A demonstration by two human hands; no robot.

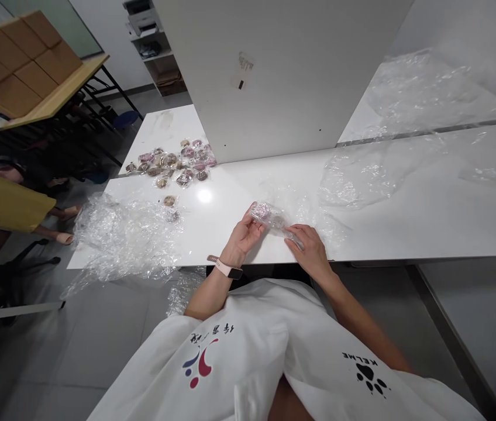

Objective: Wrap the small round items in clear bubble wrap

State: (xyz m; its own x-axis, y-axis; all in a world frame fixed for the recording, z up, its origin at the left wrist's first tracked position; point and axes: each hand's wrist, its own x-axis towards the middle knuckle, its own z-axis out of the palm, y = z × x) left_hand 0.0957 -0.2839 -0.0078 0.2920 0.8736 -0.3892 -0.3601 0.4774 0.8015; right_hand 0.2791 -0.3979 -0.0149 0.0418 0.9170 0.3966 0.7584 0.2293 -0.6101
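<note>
Both hands hold a clear plastic packet (269,216) just above the white table's front part. Inside it a pinkish round piece lies at the left end, with a greyish one beside it; their kind I cannot make out. My left hand (244,235), with a watch on its wrist, is closed around the left end, thumb in front. The fingers of my right hand (308,248) pinch the packet's right end. Clear plastic film (298,202) lies just behind the hands. Farther left is a group of small wrapped round pieces (171,161), brown, pink and tan.
Crumpled clear plastic (125,234) covers the left end of the white table (427,228) and hangs over its edge. More clear film (362,175) is spread on the right. An upright white panel (274,76) blocks the back. Another person's yellow garment (6,199) shows at left.
</note>
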